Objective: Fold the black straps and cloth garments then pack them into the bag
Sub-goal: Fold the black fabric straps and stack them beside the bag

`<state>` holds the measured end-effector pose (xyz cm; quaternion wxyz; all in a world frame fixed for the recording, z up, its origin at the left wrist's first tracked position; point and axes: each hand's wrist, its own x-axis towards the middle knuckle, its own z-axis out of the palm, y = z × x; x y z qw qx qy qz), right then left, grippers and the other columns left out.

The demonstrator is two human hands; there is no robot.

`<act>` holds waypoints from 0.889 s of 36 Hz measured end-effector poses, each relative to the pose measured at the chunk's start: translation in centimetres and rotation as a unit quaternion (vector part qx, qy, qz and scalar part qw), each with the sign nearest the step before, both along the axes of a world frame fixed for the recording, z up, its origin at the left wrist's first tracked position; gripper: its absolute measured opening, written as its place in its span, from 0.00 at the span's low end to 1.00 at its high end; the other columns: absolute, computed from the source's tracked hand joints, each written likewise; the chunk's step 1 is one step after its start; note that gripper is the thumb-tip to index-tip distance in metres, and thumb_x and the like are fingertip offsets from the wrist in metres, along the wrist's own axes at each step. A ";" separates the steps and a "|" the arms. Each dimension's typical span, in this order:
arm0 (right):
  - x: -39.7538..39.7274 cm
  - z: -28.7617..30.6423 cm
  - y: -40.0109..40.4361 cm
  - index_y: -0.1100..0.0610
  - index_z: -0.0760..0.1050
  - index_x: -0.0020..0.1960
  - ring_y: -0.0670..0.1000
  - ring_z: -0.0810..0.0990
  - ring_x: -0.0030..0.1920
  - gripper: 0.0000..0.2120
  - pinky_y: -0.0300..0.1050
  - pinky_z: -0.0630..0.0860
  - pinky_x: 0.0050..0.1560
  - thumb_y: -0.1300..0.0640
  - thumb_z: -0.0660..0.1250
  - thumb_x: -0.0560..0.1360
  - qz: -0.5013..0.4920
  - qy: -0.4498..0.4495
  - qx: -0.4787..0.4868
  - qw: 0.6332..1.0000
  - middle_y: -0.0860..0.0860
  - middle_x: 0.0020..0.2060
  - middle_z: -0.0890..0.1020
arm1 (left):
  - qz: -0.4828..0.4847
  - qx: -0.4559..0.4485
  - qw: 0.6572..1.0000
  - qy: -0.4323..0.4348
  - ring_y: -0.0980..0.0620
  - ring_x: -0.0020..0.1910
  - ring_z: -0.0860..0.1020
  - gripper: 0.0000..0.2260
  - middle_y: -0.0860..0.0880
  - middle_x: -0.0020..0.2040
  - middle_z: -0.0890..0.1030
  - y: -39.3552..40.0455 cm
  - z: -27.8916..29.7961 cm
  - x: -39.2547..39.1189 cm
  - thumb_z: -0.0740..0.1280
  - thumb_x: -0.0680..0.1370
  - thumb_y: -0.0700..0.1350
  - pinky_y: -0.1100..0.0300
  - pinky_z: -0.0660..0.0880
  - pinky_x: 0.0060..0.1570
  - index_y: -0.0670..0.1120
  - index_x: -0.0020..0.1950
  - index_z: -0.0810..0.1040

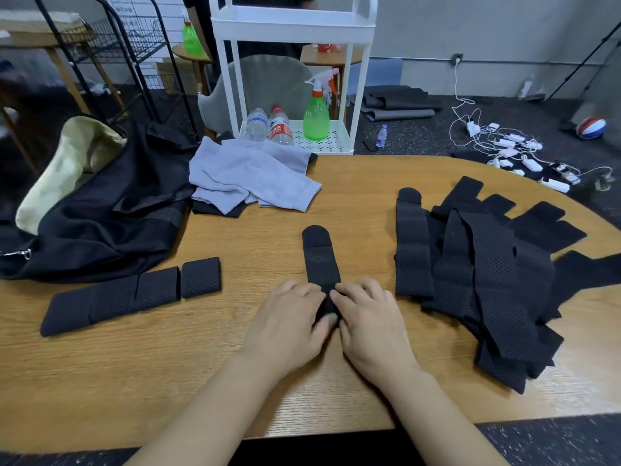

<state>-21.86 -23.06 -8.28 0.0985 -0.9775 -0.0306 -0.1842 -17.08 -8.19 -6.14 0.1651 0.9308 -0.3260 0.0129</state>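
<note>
The black strap [321, 264] lay mid-fold; left hand [289, 317] and right hand [369, 314] each had a grip pinching its near end, next rolling it forward.

A perforated black strap [319, 260] lies lengthwise at frame centre, loose straps [484, 274] heaped right, folded straps [134, 290] left, grey garments [248, 176] and black bag [111, 210] upper left.

Strap [322, 264] matt perforated black fabric; table [168, 381] smooth wood grain.
</note>
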 end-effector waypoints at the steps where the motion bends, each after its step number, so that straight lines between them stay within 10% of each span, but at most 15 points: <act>1: -0.2 0.2 -0.1 0.56 0.82 0.55 0.52 0.75 0.53 0.20 0.46 0.73 0.45 0.55 0.56 0.70 0.004 0.023 0.018 1.000 0.47 0.53 0.81 | -0.015 0.020 1.000 0.010 0.52 0.66 0.68 0.20 0.54 0.65 0.75 0.3 0.4 -0.1 0.60 0.80 0.58 0.59 0.64 0.67 0.48 0.67 0.75; 9: -2.5 1.1 -0.1 0.54 0.76 0.66 0.47 0.69 0.64 0.26 0.41 0.68 0.61 0.54 0.60 0.69 0.035 0.103 0.089 0.990 0.44 0.62 0.78 | -0.052 0.046 0.997 0.015 0.55 0.72 0.64 0.21 0.56 0.73 0.69 2.3 0.8 -0.8 0.59 0.81 0.51 0.64 0.58 0.69 0.51 0.74 0.69; 15: -2.4 0.8 0.8 0.50 0.79 0.61 0.42 0.73 0.56 0.14 0.28 0.64 0.50 0.59 0.67 0.77 -0.055 0.055 0.253 0.964 0.43 0.51 0.81 | 0.056 -0.086 0.993 0.062 0.54 0.58 0.77 0.14 0.55 0.58 0.82 1.8 0.4 -1.6 0.65 0.80 0.49 0.63 0.68 0.56 0.54 0.65 0.78; 25: -0.7 1.7 1.9 0.45 0.77 0.63 0.45 0.72 0.49 0.13 0.41 0.66 0.44 0.50 0.63 0.80 -0.166 0.057 0.262 0.949 0.36 0.36 0.66 | 0.179 -0.185 0.958 0.128 0.57 0.43 0.78 0.04 0.58 0.41 0.80 0.0 0.3 -0.6 0.67 0.79 0.49 0.67 0.69 0.37 0.51 0.48 0.80; 32: 0.3 2.2 2.2 0.46 0.77 0.63 0.46 0.72 0.56 0.13 0.41 0.65 0.45 0.48 0.60 0.81 -0.190 0.077 0.235 0.950 0.43 0.51 0.80 | 0.203 -0.173 0.952 0.153 0.61 0.33 0.72 0.10 0.60 0.34 0.75 -0.5 0.1 0.4 0.66 0.80 0.48 0.70 0.63 0.28 0.54 0.39 0.73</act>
